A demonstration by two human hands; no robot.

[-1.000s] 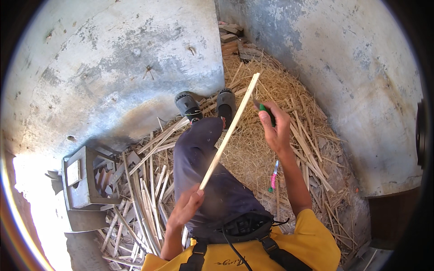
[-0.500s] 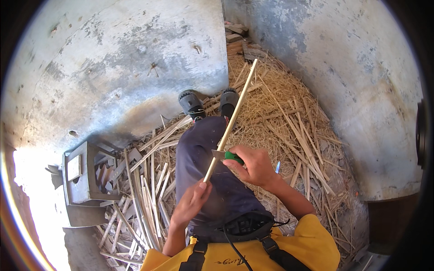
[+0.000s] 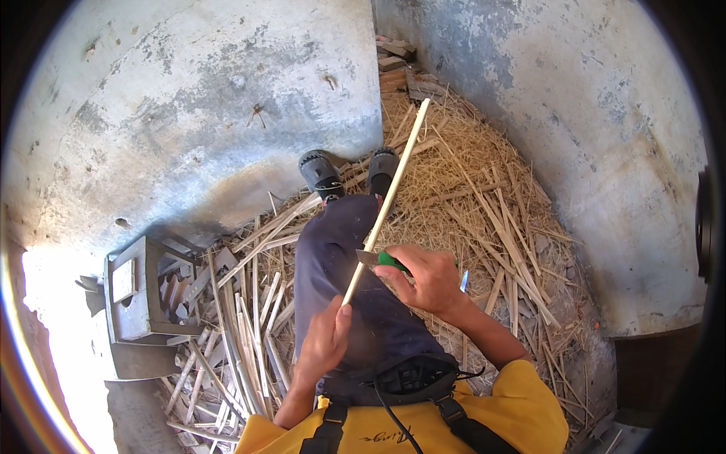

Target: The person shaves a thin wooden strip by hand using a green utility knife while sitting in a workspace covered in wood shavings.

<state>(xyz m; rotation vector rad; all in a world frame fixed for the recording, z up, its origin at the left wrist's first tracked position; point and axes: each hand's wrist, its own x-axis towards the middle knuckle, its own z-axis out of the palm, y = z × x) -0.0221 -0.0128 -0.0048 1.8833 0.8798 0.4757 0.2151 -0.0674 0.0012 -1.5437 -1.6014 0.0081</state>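
Left-hand fingers (image 3: 343,318) clamp pale narrow wooden strip (image 3: 392,185) at lower centre of frame, likely steadying it; right-hand fingers (image 3: 396,283) grip green-handled knife (image 3: 387,259), metal blade (image 3: 367,258) across strip.

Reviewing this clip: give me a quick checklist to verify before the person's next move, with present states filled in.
1. Left grip on the pale stick: ok, closed around its near end.
2. Right grip on the green-handled knife: ok, closed around the handle.
3. Left grip clear of the blade: ok, the blade is farther up the stick.
4. Blade cutting into the stick: cannot tell; they overlap in view, but depth does not show.
5. Blade clear of the trousered leg: cannot tell; the leg lies behind, gap unclear.
6. Floor around the shoes free of litter: not ok, straw and loose wooden strips lie there.
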